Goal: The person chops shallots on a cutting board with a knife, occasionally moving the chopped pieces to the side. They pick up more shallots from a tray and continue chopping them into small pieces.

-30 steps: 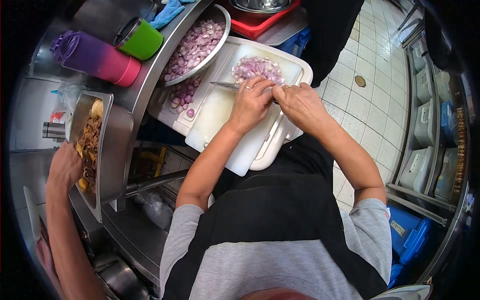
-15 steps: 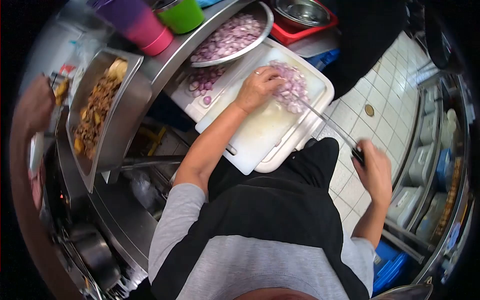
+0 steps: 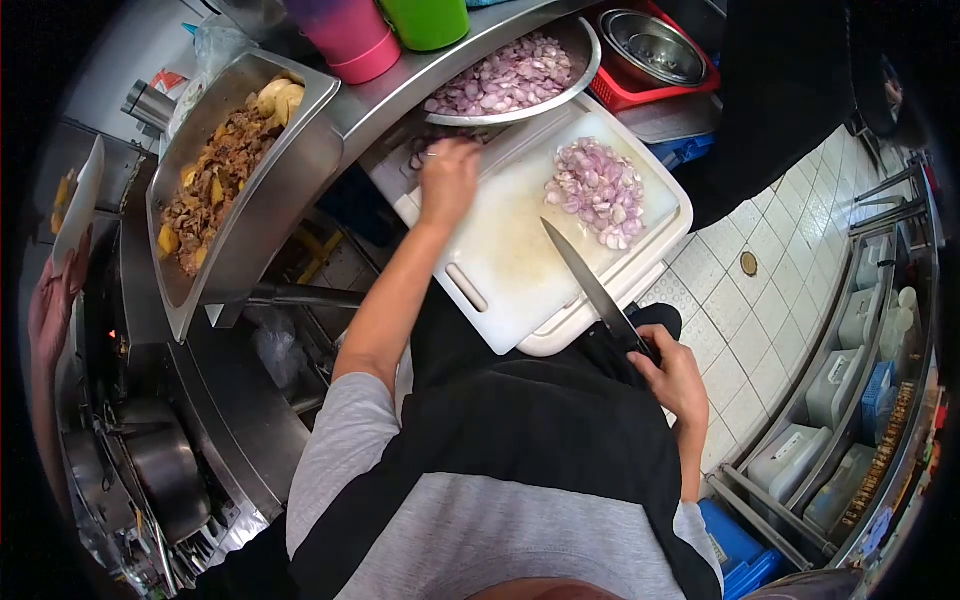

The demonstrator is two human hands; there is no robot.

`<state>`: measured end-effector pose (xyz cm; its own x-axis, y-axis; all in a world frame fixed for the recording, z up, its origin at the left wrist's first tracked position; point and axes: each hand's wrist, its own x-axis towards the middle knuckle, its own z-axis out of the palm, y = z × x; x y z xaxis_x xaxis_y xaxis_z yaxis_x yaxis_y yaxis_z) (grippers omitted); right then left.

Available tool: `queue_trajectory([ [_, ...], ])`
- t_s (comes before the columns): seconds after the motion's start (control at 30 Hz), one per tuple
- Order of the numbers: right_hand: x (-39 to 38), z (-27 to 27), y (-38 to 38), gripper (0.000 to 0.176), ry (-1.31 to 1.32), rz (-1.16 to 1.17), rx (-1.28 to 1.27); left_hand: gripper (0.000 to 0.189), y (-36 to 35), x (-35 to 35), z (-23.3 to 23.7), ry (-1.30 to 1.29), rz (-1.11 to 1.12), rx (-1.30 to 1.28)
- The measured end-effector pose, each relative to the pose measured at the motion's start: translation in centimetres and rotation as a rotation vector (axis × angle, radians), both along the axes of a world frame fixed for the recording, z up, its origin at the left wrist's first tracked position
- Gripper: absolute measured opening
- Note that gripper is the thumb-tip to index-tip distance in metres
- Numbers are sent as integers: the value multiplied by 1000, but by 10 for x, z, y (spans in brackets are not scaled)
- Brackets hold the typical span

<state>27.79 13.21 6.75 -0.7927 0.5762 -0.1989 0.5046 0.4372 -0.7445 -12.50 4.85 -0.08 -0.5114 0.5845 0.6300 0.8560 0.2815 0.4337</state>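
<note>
My right hand (image 3: 676, 375) is closed round the black handle of a kitchen knife (image 3: 592, 283). The blade lies low over the white cutting board (image 3: 500, 270), its tip pointing to the far left. Beyond the blade, a heap of sliced shallots (image 3: 597, 192) rests on the board. My left hand (image 3: 448, 182) is at the board's far left edge, bent down over whole purple shallots (image 3: 425, 150); its fingertips are hidden. Just behind it stands a metal bowl (image 3: 590, 75) full of sliced shallots.
A deep steel pan (image 3: 318, 125) of cooked meat stands on the left, beside pink (image 3: 370, 50) and green (image 3: 425, 20) containers. Metal bowls sit in a red basket (image 3: 700, 85) at the back. Another person's hand (image 3: 55, 300) holds a white plate at far left; a dark-clothed person stands back right.
My left hand has left the sliced heap and moved left to the whole shallots. My right hand has brought the knife inward over the board's near edge. The view has shifted.
</note>
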Motion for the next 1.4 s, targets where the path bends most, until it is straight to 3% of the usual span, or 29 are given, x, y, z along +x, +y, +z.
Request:
queue_trajectory([
  [0.07,-11,1,-2,30,-26,12,-6,27,-8,-34,-6,-146,228,-110],
  [0.17,-20,-10,-5,29,-14,21,63,41,1,-79,-3,-274,298,-227],
  [0.23,-24,-15,-7,29,-18,21,85,63,16,-105,4,-601,284,-615],
  [0.37,-25,-24,-11,28,10,18,139,84,29,-124,-15,-694,278,-430],
  [0.47,-25,-27,-12,27,0,6,124,97,32,-157,-41,-587,114,-414],
  [0.57,-26,-27,-10,27,4,20,148,97,33,-172,-53,-733,-11,-354],
  [0.67,-29,-25,-10,27,-22,35,186,96,30,-162,-52,-591,54,-355],
  [0.77,-28,-23,-12,28,-19,36,204,82,15,-137,-36,-674,142,-367],
  [0.83,-28,-24,-11,28,-31,31,202,55,0,-113,-16,-590,201,-509],
  [0.87,-28,-24,-12,28,-44,29,199,55,-7,-109,-19,-592,201,-511],
  [0.93,-28,-21,-11,28,-47,34,195,32,-23,-104,-25,-447,238,-309],
  [1.13,-28,-25,-8,27,-55,49,191,23,-37,-103,-27,-367,219,-293],
  [1.17,-27,-26,-8,27,-59,49,187,40,-35,-98,-10,-518,208,-391],
  [1.23,-28,-24,-7,27,-60,51,196,33,-42,-87,38,-512,230,-572],
  [1.33,-28,-23,-7,27,-63,62,205,25,-178,-79,267,-313,145,-771],
  [1.4,-29,-22,-7,27,-66,67,210,21,-233,-81,349,-297,102,-709],
])
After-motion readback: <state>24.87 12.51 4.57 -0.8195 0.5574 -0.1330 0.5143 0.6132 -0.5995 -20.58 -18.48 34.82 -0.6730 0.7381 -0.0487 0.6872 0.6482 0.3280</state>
